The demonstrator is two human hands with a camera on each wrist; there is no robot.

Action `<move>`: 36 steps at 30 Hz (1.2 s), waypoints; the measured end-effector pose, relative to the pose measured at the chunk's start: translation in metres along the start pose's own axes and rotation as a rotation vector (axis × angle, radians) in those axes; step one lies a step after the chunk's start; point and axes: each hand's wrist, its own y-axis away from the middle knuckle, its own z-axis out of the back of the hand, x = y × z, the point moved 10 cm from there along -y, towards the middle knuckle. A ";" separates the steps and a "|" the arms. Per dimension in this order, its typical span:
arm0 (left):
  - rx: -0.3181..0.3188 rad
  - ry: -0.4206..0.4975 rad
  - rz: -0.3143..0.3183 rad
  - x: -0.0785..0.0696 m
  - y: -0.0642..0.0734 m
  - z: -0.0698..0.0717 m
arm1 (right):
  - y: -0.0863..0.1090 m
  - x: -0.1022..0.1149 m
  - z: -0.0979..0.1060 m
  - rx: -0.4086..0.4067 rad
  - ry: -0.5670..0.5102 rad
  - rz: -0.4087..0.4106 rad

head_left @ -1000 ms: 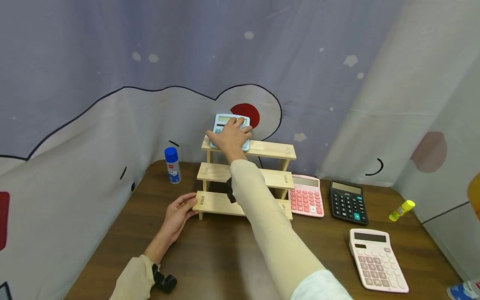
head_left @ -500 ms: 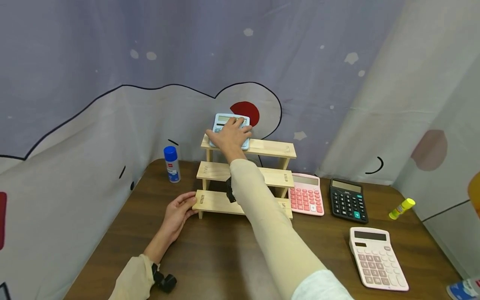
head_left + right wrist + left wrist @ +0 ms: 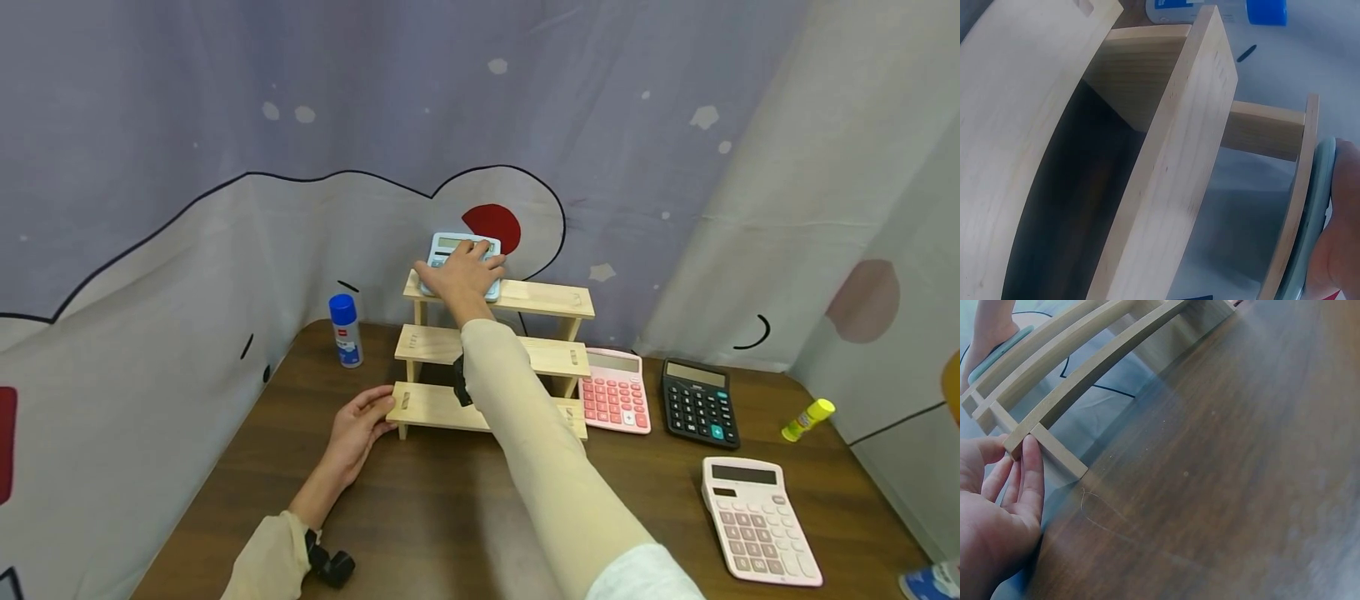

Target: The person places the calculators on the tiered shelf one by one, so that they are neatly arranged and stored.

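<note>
A three-tier wooden display stand point(image 3: 442, 406) is on the table. My left hand point(image 3: 352, 433) pinches the left end of its lowest board, thumb above and fingers below, as the left wrist view point(image 3: 1007, 500) also shows. On the top board's left part lies a light blue calculator point(image 3: 442, 243). My right hand point(image 3: 467, 279) rests on it with fingers spread across its keys, covering most of them. In the right wrist view the calculator's edge point(image 3: 1313, 219) lies against the top board, beneath the hand.
A pink calculator point(image 3: 618, 392) stands partly behind the stand's right side. Right of it are a black calculator point(image 3: 699, 404), a pale pink calculator point(image 3: 761, 521) and a yellow glue stick point(image 3: 807, 420). A blue-capped bottle point(image 3: 347, 333) stands left; another bottle point(image 3: 930, 581) shows at the lower right.
The far edge of the light blue calculator has dropped slightly under my right hand. My left hand keeps its pinch on the stand.
</note>
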 end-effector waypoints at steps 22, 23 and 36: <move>0.003 -0.015 0.000 0.000 -0.003 0.003 | 0.004 0.001 0.036 -0.061 -0.007 0.099; 0.004 -0.013 0.000 0.000 -0.003 0.003 | 0.004 -0.002 0.041 -0.068 -0.004 0.105; 0.013 -0.029 -0.011 -0.002 -0.010 0.010 | 0.003 -0.057 0.094 -0.084 -0.072 0.162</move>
